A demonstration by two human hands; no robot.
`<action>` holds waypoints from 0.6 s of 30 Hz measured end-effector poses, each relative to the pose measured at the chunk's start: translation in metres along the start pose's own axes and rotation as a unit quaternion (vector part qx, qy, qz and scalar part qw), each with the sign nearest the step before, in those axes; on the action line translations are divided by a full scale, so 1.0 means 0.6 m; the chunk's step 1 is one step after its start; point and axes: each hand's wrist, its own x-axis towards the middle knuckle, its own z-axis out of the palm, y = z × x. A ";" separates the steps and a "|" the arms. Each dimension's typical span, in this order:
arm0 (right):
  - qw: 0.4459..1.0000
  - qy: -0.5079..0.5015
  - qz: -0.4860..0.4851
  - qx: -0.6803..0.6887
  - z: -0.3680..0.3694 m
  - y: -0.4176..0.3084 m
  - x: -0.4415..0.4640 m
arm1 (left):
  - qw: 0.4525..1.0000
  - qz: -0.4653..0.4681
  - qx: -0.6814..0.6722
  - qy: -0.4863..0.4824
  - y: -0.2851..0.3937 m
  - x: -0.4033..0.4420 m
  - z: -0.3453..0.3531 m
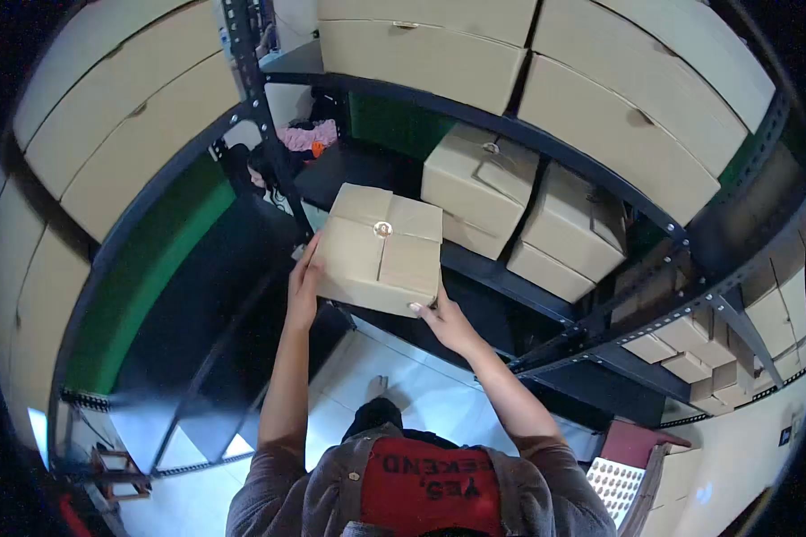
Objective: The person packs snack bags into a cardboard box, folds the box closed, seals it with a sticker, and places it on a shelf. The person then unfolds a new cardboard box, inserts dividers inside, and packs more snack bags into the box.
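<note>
The left hand and right hand grasp a tan square cardboard box between them; uneven grip could tip it.

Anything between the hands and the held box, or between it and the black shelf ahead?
Nothing visible: the left hand and right hand touch the box; no obstacle shows before the black shelf, which the box partly hides.

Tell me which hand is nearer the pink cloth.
Left. The left hand holds the left side of the box, below the pink cloth in the picture; the right hand is at the box's near right corner, farther off.
</note>
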 end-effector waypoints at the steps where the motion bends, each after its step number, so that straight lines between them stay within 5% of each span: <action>1: 1.000 0.002 0.001 0.000 0.007 0.006 0.037 | 0.999 0.014 0.041 -0.001 -0.016 0.044 -0.016; 6: 0.997 0.059 -0.052 0.010 0.051 0.034 0.157 | 0.996 0.066 0.054 -0.019 -0.051 0.172 -0.060; 10: 0.997 0.052 0.058 0.019 0.065 -0.018 0.171 | 0.997 0.050 0.065 -0.012 -0.085 0.195 -0.088; 13: 0.997 0.068 0.006 -0.040 0.087 0.006 0.172 | 0.999 0.026 0.033 0.016 -0.092 0.185 -0.091; 18: 0.995 0.079 0.027 -0.063 0.075 -0.009 0.205 | 0.983 0.132 0.123 0.043 -0.109 0.189 -0.089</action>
